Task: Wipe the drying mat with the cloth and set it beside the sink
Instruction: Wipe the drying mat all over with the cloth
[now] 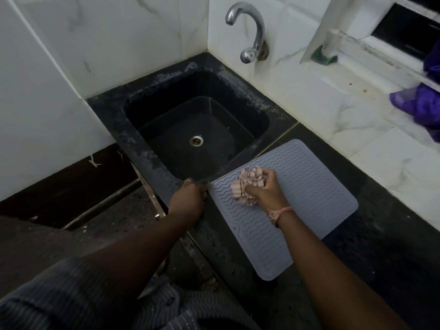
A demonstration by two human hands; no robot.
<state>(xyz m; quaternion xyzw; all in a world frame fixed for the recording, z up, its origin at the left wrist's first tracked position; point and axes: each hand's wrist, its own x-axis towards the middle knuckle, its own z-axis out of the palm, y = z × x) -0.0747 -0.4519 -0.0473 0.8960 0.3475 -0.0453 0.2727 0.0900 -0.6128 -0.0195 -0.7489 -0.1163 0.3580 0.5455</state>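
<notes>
A grey ribbed drying mat lies flat on the black counter, just right of the black sink. My right hand presses a bunched pink striped cloth onto the mat's near-left part. My left hand grips the mat's left corner at the counter's front edge, beside the sink. Part of the cloth is hidden under my right hand's fingers.
A chrome tap juts from the tiled wall behind the sink. A purple cloth hangs at the far right by the window ledge. A green scrubber sits on the ledge. Black counter extends right of the mat.
</notes>
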